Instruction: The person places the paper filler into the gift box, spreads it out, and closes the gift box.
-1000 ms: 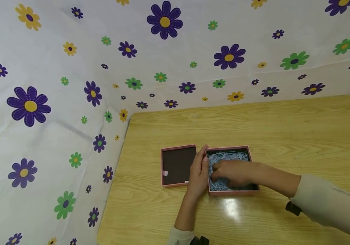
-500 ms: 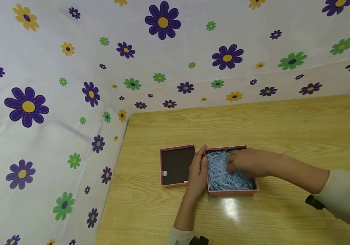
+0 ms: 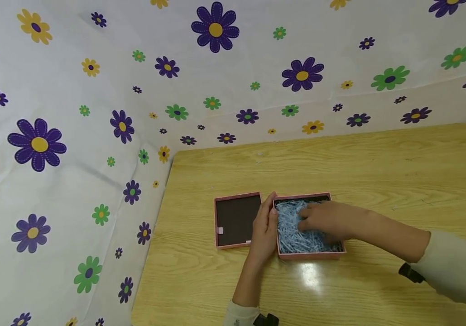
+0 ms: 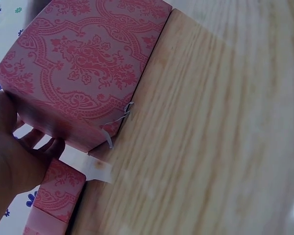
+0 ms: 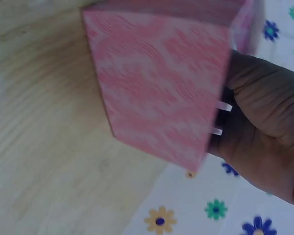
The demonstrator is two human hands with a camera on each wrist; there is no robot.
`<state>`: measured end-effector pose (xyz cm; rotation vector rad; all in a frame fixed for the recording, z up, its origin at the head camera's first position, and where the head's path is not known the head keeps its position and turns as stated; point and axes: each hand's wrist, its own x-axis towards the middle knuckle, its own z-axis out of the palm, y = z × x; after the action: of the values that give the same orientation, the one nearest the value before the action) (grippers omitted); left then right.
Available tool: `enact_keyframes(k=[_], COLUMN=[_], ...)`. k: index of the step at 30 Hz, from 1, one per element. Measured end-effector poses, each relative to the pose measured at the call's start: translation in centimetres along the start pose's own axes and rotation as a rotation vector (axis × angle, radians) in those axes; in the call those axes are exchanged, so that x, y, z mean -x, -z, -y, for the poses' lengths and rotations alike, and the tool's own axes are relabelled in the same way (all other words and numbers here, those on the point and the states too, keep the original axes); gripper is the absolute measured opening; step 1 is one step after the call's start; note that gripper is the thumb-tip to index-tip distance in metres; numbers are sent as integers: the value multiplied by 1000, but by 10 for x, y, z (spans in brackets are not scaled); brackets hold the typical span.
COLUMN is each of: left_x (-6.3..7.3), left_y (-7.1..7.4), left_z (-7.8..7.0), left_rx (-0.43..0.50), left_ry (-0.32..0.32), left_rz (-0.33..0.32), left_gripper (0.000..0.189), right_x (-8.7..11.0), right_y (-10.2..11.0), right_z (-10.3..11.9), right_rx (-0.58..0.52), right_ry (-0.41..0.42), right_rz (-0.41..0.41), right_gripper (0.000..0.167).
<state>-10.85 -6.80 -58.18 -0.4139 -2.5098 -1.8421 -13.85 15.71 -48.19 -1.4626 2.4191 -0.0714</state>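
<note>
An open pink patterned box (image 3: 312,256) sits on the table, filled with light-blue shredded paper (image 3: 291,237). My left hand (image 3: 263,231) lies along its left wall, fingers straight and thumb at the rim. In the left wrist view that hand reaches between the box (image 4: 90,58) and the pink lid (image 4: 61,188). My right hand (image 3: 326,219) reaches over the right rim, its spread fingertips touching the shreds. The right wrist view shows the box's outer wall (image 5: 157,83) with the right hand (image 5: 264,122) behind its edge; the fingertips are hidden there.
Left of the box lies the lid (image 3: 238,219), dark inside, with small white tabs. A thin pale shred (image 4: 109,134) clings to the box's lower corner. White flowered cloth (image 3: 224,77) stands behind and left of the wooden table (image 3: 192,271).
My right hand has come up out of the shreds and moved right, then slightly back left. More of the blue paper shows. The left hand stays against the box.
</note>
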Motion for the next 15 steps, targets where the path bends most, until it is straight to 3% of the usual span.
enact_keyframes(k=[4, 7, 11, 15], left_x=[0, 1, 1, -1], left_y=[1, 2, 4, 2], left_z=[-2, -4, -4, -3], left_rx=[-19, -29, -27, -14], left_ry=[-1, 12, 16, 1], left_rz=[-6, -1, 4, 8], left_gripper=[49, 50, 50, 49], right_x=[16, 18, 2, -20], right_y=[16, 18, 10, -5], right_z=[-7, -6, 1, 6], right_rx=[-82, -76, -53, -41], right_ry=[-12, 0, 16, -24], right_rz=[-123, -186, -172, -88], right_gripper=[50, 52, 62, 68])
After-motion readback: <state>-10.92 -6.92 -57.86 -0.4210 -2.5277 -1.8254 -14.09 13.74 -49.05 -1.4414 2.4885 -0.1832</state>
